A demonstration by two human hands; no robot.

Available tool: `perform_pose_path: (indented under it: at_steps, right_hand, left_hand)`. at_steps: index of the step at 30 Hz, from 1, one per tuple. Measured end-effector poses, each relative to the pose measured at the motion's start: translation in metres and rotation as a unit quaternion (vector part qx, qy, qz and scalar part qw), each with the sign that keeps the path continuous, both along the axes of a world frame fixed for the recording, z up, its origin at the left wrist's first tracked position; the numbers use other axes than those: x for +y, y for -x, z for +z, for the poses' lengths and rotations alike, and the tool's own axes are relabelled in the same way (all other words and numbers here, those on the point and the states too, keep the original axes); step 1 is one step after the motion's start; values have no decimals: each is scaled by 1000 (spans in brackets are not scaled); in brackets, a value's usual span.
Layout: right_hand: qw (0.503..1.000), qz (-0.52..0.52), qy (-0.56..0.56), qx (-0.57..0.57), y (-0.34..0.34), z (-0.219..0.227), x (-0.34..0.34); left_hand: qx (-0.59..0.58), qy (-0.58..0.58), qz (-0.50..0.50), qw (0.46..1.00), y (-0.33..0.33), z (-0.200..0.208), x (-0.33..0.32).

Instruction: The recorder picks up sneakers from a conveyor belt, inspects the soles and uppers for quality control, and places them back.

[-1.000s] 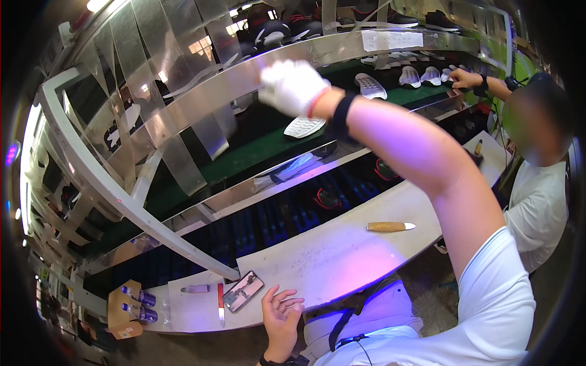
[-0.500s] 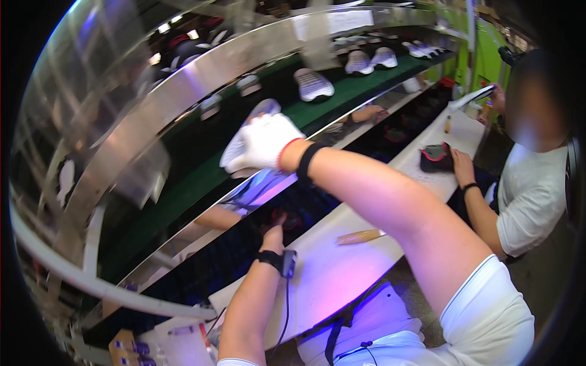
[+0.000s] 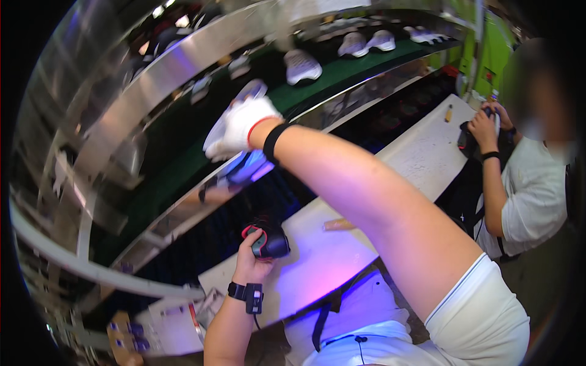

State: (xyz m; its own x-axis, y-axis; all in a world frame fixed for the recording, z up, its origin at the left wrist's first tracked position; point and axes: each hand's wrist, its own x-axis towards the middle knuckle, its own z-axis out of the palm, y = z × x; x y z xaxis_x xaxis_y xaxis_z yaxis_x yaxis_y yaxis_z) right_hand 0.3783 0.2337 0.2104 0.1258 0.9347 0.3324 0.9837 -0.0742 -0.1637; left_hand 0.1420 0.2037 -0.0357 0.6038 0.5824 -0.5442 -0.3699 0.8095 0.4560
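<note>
The right hand (image 3: 244, 129), in a white fabric glove (image 3: 251, 116), grips a pale, elongated sole (image 3: 253, 89) at the near edge of the matte green belt (image 3: 332, 76). The bare left hand (image 3: 249, 262) grasps a rounded black shoe upper (image 3: 276, 241) with red trim, over the far edge of the flat, pale table (image 3: 305, 268).

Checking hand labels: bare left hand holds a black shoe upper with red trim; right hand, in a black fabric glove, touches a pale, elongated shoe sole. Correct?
Wrong colour: in the head view, the right hand wears a white fabric glove, not black. Rest stands: bare left hand holds black shoe upper with red trim; right touches pale, elongated shoe sole.
</note>
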Motion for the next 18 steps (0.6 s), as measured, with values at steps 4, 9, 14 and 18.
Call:
perform_pose_path:
  at_steps: [4, 9, 14, 18]
  right_hand:
    - [1000, 11, 1, -5, 25, -6, 14]
    - [995, 71, -52, -42, 45, -23, 20]
    - [948, 126, -292, 1, 38, -43, 14]
    - [870, 242, -430, -4, 27, -67, -54]
  left_hand:
    - [-98, 11, -76, 992, 63, 15, -90]
    - [315, -474, -42, 821, 112, 7, -119]
    - [519, -667, -83, 528, 116, -15, -151]
    - [534, -680, -85, 495, 115, -14, -149]
